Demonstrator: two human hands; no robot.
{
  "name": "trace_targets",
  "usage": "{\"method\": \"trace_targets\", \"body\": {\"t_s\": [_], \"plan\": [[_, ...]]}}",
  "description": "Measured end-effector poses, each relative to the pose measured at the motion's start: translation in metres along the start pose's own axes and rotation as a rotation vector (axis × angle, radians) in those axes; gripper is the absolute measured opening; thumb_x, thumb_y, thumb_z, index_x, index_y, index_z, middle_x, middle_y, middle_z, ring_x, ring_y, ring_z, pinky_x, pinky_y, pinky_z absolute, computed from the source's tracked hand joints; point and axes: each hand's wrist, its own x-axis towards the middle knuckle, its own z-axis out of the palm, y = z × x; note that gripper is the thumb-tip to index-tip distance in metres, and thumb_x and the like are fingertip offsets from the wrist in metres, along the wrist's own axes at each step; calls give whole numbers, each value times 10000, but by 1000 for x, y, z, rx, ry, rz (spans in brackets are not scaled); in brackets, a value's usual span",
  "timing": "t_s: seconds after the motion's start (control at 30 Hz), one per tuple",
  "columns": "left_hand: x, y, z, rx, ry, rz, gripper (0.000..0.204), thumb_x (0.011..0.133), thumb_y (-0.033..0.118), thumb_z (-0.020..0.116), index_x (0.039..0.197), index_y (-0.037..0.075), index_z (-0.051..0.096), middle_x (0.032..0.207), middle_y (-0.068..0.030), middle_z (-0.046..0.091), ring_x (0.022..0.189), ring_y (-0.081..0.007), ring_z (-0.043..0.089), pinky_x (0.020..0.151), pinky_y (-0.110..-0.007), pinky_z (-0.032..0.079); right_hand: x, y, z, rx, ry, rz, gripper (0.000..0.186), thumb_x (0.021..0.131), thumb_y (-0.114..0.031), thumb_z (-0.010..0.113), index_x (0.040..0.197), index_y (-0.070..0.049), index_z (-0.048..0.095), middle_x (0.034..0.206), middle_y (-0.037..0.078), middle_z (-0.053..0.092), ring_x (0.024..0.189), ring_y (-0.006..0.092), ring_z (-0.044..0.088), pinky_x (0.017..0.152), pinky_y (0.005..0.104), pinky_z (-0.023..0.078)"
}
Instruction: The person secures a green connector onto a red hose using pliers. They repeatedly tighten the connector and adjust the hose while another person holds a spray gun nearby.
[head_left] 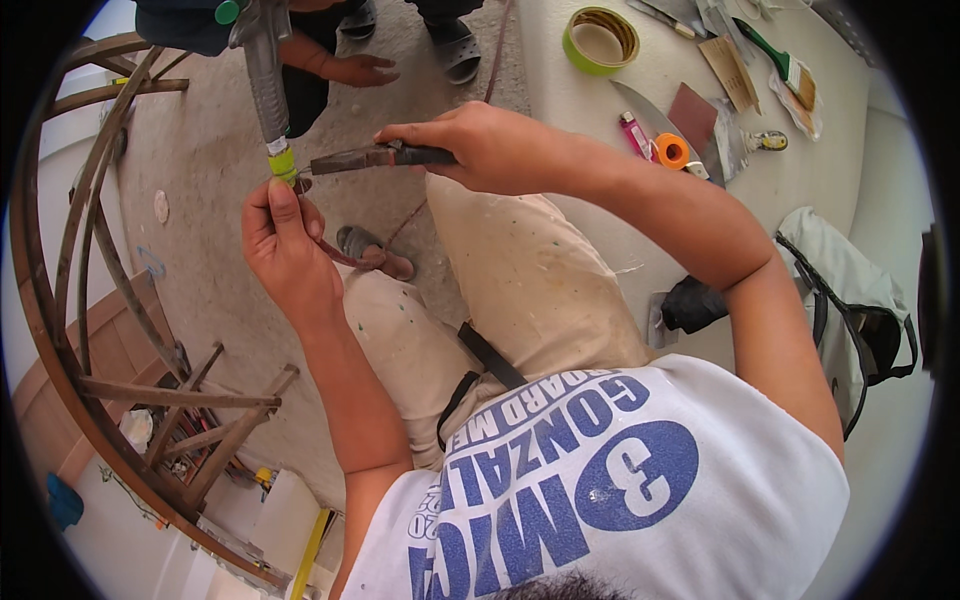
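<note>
My left hand (290, 245) is closed around the end of a reddish-brown hose (345, 259), just below a yellow-green band (283, 165). Above that band rises a grey, ribbed tool handle (264, 95) with a metal fitting at its lower end. A pair of pliers (375, 158) is gripped in my right hand (490, 148); the jaws point left, close beside the band and hose end. Whether the jaws touch the joint, I cannot tell. The fingers of my left hand partly hide the hose end.
A co-worker's hand (360, 70) hangs beyond the tool handle. On the right surface lie a green tape roll (578, 58), orange tape (671, 151), a pink lighter (635, 135), a paintbrush (785, 65) and blades. Wooden chair frames (180, 395) stand left; a bag (850, 310) lies right.
</note>
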Motion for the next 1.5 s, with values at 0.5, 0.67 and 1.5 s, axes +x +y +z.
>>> {"method": "trace_targets", "body": {"t_s": [0.5, 0.67, 1.5], "plan": [[11, -4, -20, -147, -43, -39, 172, 995, 208, 629, 985, 36, 621, 825, -51, 607, 619, -99, 428, 564, -253, 348, 3, -26, -17, 1046, -636, 559, 438, 1016, -261, 562, 1393, -39, 523, 652, 15, 583, 635, 162, 628, 611, 313, 510], [10, -1, -20, -149, -45, -61, 170, 1000, 199, 619, 981, 30, 614, 835, -59, 615, 617, -101, 427, 563, -251, 348, -7, -34, -22, 49, -233, 263, 565, 930, -209, 663, 1464, -154, 487, 789, 108, 655, 755, 255, 638, 745, 382, 518], [3, -1, -6, -111, 25, -69, 270, 1003, 203, 620, 1164, -11, 654, 849, -14, 581, 625, -78, 432, 545, -224, 362, -4, -9, 29, -118, 138, -22, 603, 886, -133, 693, 1454, -210, 505, 842, 110, 638, 773, 294, 596, 738, 398, 508]]}}
